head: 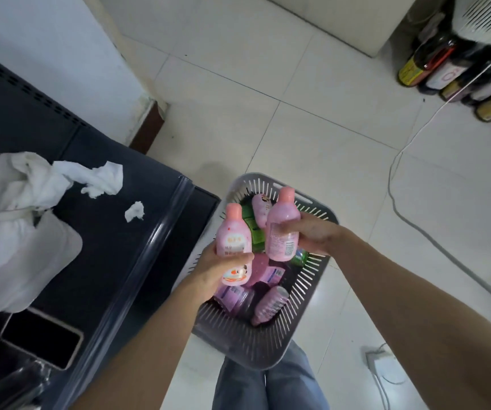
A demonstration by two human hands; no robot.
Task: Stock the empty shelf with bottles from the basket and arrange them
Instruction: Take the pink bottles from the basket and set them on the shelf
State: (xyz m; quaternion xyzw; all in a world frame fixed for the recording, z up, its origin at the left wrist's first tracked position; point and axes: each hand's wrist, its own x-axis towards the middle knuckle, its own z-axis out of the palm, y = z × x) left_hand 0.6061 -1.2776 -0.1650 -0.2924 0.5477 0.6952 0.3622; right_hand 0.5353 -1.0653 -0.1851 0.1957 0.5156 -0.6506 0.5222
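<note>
Step in hand: pick-up, by the look of it; the person is holding two bottles just above the basket [306, 294], one per hand.
Left hand [220, 270]: is gripping the left pink bottle [233, 241] round its lower half, thumb across the label, over the basket's left rim.
Right hand [312, 235]: is clasping the right pink bottle [282, 232] from the side, over the basket's far half.
Stock remaining: purple bottles [269, 303] and green bottles [253, 229] are lying jumbled inside the basket.
Shelf: not identifiable in view; a row of dark bottles [445, 69] is standing well beyond the basket, to its right.
Next move: likely calling for carrying both bottles upright to the shelf and setting them side by side, labels outward.
Materials: the pink bottles are looking like smooth glossy plastic with rounded shoulders and salmon caps; the basket is showing grey, rigid, slotted walls and is sitting on the pale glazed tile floor [327, 128].
</note>
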